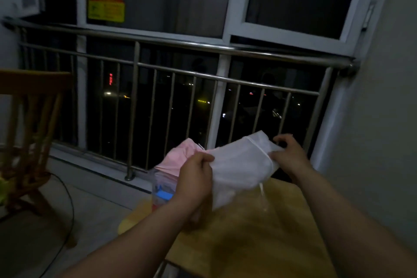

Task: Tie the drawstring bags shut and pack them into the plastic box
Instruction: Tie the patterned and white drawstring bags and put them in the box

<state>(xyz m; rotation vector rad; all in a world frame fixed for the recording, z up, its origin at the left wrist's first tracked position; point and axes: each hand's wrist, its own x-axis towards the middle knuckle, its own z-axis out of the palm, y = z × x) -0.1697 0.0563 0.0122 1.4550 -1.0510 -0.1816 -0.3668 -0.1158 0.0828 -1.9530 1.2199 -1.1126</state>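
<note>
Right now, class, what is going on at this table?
A person holds a white drawstring bag above a wooden table with both hands. The left hand grips one end; the right hand pinches the mouth end by the drawstring channel. One cord hangs loose below, so the bag looks not yet tied. A pink bag lies over the clear plastic box at the table's far edge.

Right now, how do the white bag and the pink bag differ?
The white bag is gripped by the left hand and right hand above the table; the pink bag lies atop the plastic box. The white bag's cord hangs loose; the pink bag's cord cannot be made out. Both are soft cloth.
</note>
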